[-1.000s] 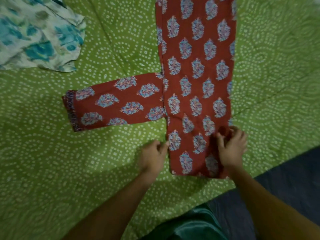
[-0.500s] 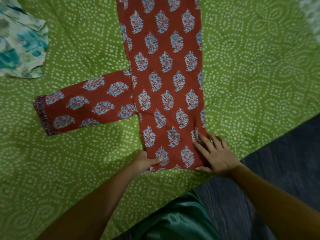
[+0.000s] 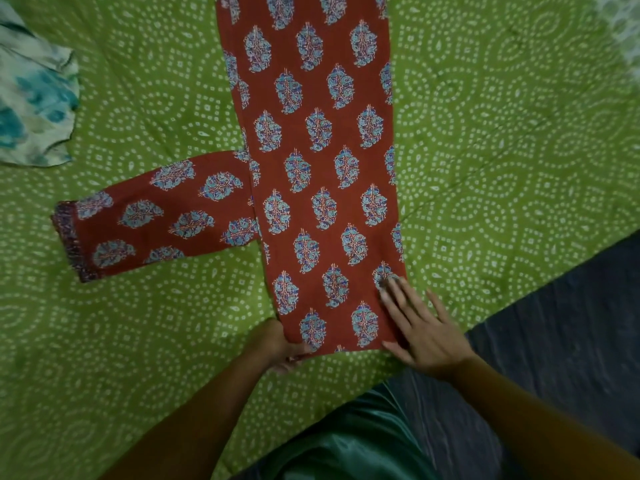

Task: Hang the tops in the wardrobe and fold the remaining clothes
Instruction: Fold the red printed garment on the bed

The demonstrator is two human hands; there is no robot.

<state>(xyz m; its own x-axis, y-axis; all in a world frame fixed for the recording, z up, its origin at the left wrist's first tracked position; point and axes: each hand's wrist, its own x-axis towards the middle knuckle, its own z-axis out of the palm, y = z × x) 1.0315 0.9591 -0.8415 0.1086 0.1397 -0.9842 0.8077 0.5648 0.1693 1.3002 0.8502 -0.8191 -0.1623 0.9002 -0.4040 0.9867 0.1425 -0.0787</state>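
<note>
The soft, light red printed garment (image 3: 311, 188) looked floppy; left hand (image 3: 277, 348) pinched its near hem corner, right hand (image 3: 420, 329) pressed flat, fingers (image 3: 398, 296) straight.

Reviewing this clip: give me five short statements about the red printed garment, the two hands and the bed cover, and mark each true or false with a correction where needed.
1. The red printed garment lies flat on a green dotted bed cover. True.
2. One sleeve sticks out toward the left of the picture. True.
3. The right hand is raised clear of the cloth. False: it lies on the garment's near right corner, fingers spread and straight.
4. The left hand grips the garment's near edge. True.
5. The white and teal garment lies on top of the red one. False: it lies apart, at the far left.
</note>
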